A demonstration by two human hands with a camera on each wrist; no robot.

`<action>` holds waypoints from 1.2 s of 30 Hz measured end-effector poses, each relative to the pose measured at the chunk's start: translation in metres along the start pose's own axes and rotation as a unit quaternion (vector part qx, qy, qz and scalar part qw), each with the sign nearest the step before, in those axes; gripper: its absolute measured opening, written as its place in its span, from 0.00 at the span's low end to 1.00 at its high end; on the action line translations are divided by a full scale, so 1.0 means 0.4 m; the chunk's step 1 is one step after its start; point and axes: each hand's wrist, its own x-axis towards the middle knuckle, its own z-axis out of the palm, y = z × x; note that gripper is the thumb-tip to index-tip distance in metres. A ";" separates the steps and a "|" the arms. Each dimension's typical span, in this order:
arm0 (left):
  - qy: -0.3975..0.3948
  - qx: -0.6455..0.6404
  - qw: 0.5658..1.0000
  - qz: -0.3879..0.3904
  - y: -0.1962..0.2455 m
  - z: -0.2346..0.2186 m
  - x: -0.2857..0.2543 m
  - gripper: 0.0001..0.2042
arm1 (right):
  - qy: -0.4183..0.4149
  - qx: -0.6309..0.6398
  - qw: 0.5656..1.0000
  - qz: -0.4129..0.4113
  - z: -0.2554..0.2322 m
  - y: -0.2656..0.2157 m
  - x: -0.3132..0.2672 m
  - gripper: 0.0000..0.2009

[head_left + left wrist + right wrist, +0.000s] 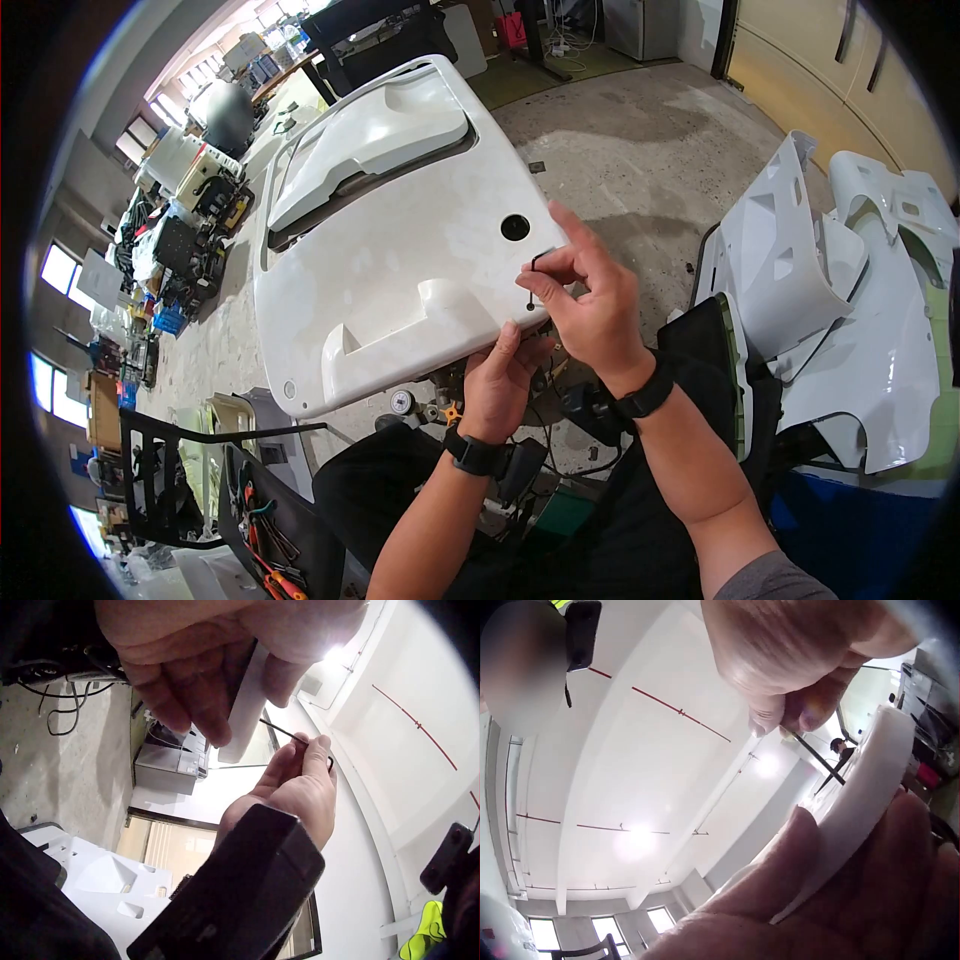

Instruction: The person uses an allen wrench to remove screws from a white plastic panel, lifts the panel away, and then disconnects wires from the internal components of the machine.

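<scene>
Left hand (492,390) is wrapped round the near edge of the large white panel (410,235), its thumb laid on the upper face and its fingers curled beneath. By that grip the rim seems to be steadied from both sides, close to the spot being worked, so that little give would be felt there. How much of the panel's weight is carried by the hand, and how much by whatever lies below, cannot be told. On the wrist a black strap (474,453) is worn, clear of the edge.

Farther right, a round dark opening (515,228) is seen near the panel's corner. Just beside it, a thin black rod (532,285), bent at its upper end, is stood over the panel with its lower end at a small dark spot (530,307); whether that end is seated in a hole cannot be made out. By the right hand (600,305) the rod is pinched near the bend between thumb and fingertips, presumably so that it can be guided finely, while another finger is raised away from it.

At the far right, glossy white moulded parts (780,260) are stacked on the floor side, well apart from both hands, perhaps so that the working area is left unobstructed.
</scene>
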 end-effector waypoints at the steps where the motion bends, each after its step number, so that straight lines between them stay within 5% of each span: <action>1: 0.003 0.002 1.000 0.003 0.000 0.002 0.000 0.16 | -0.009 0.024 1.000 0.010 -0.001 0.003 0.000 0.29; 17: -0.001 0.002 1.000 0.006 0.003 0.005 -0.002 0.16 | -0.026 0.011 0.999 -0.021 0.001 0.005 -0.002 0.23; 19: -0.001 0.001 1.000 0.005 0.004 0.006 -0.003 0.16 | -0.051 -0.059 0.992 -0.100 -0.006 0.009 0.003 0.19; 25: 0.001 -0.033 0.999 0.015 0.002 0.014 0.000 0.17 | -0.024 -0.095 0.988 -0.118 -0.006 0.003 0.006 0.14; 36: 0.003 -0.032 0.999 0.003 0.000 0.003 0.001 0.17 | 0.006 -0.072 0.994 -0.080 -0.001 0.005 0.004 0.18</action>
